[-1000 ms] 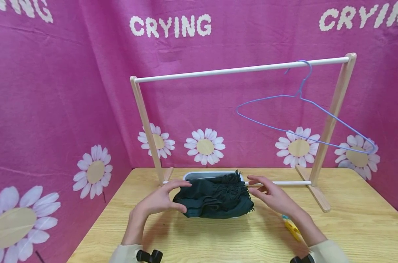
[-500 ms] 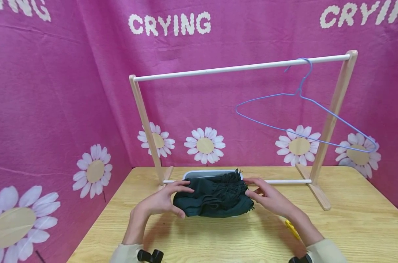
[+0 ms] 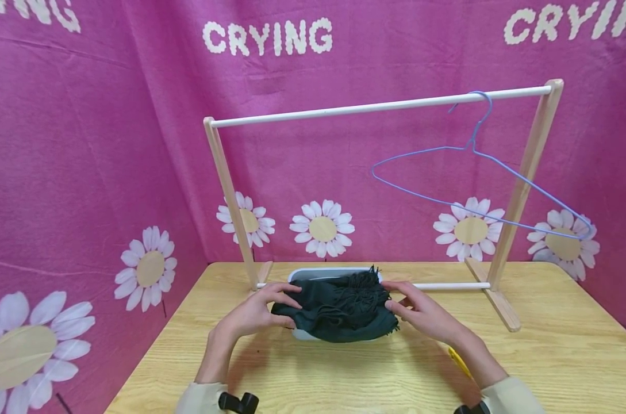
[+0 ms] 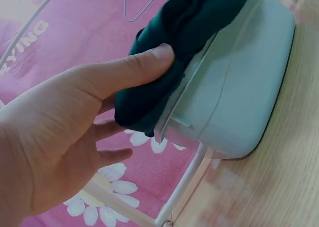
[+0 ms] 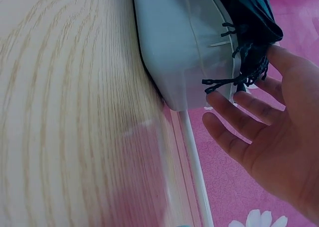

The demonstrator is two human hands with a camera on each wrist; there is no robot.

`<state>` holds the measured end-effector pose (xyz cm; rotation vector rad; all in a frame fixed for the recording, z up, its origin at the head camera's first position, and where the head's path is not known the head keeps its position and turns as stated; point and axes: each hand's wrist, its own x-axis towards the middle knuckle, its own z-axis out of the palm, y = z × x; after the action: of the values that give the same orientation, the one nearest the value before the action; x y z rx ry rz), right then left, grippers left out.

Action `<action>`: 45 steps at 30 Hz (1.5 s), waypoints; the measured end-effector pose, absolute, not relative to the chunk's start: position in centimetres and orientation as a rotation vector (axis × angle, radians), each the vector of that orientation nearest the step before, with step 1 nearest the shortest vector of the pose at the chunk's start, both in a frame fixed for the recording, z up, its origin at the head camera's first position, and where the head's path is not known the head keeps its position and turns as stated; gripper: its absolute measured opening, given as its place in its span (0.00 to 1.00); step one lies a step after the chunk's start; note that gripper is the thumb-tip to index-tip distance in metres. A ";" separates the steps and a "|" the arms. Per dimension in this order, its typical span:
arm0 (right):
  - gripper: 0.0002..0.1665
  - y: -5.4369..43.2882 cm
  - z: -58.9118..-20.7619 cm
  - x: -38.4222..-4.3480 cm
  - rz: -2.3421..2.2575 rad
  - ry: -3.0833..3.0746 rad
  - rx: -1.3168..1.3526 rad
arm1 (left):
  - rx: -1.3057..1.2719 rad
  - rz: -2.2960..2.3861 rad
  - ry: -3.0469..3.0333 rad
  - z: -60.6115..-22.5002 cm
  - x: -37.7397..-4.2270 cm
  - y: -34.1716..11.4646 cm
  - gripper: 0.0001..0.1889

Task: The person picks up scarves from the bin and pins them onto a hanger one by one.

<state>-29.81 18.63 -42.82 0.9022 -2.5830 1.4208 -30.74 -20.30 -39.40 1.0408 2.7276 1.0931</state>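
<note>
A dark green fringed scarf (image 3: pixel 341 316) lies bunched over a pale grey tub (image 4: pixel 244 82), covering most of its opening. At the scarf's left end, my left hand (image 3: pixel 256 310) pinches the cloth, thumb (image 4: pixel 144 65) on the near side and fingers behind. On the other end, my right hand (image 3: pixel 421 307) touches the scarf beside its fringe. In the right wrist view the right hand's fingers (image 5: pixel 234 115) are loosely spread by the hanging tassels (image 5: pixel 219 83), thumb against the cloth.
Behind the tub stands a wooden rack with a white top bar (image 3: pixel 344 111). A blue wire hanger (image 3: pixel 472 145) hangs at its right. A yellow object (image 3: pixel 460 362) lies on the wooden table (image 3: pixel 354 379), partly hidden by the right forearm. Pink flowered fabric forms the backdrop.
My right hand has moved left to the scarf. My left thumb has come up onto the cloth, and the scarf's near left edge has risen, uncovering part of the tub's front.
</note>
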 end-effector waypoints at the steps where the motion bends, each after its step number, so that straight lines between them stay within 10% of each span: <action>1: 0.29 18.6 -42.8 -29.8 1.417 -2.582 0.906 | 1.060 1.094 2.744 -39.4 -30.8 -20.3 0.15; 45: 0.25 18.6 -43.0 -29.9 1.393 -2.598 0.923 | 1.630 1.794 2.812 -38.1 -30.8 -18.3 0.12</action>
<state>-29.94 18.61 -43.03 0.9226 -2.5983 1.3931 -30.75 -18.34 -38.10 1.6296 2.8116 1.7938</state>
